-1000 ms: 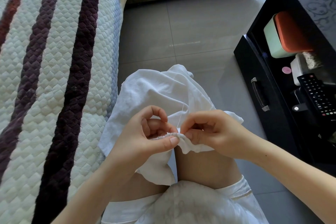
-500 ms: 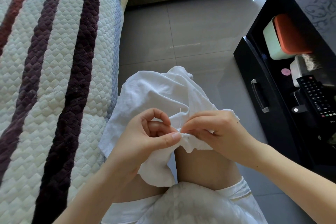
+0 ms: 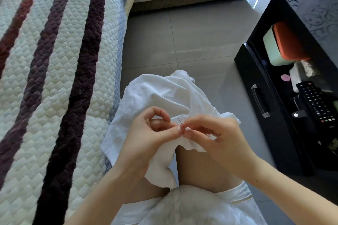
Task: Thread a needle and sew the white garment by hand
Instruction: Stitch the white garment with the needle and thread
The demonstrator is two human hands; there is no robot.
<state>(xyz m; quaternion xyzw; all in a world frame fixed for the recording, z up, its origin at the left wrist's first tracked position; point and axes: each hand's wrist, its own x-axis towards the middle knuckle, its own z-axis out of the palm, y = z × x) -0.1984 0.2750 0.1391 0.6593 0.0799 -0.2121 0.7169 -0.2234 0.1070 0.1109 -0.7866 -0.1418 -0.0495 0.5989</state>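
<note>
Left hand (image 3: pixel 146 139) pinches white garment (image 3: pixel 155 95) edge; right hand (image 3: pixel 222 138) pinches needle (image 3: pixel 181 122).

Matt white cloth garment (image 3: pixel 153 95), thin metal needle (image 3: pixel 180 122) (glinting), glossy floor tiles (image 3: pixel 192 42)

A quilted cover (image 3: pixel 54 78) with dark stripes lay to the left of the left hand (image 3: pixel 146 139). Beyond both hands stretched grey floor tiles (image 3: pixel 182 38). To the right of the right hand (image 3: pixel 219 139) stood a black cabinet (image 3: pixel 278 133). Its shelf held a green box (image 3: pixel 270 47) with an orange lid (image 3: pixel 289 42) and a remote control (image 3: pixel 314 102).
</note>
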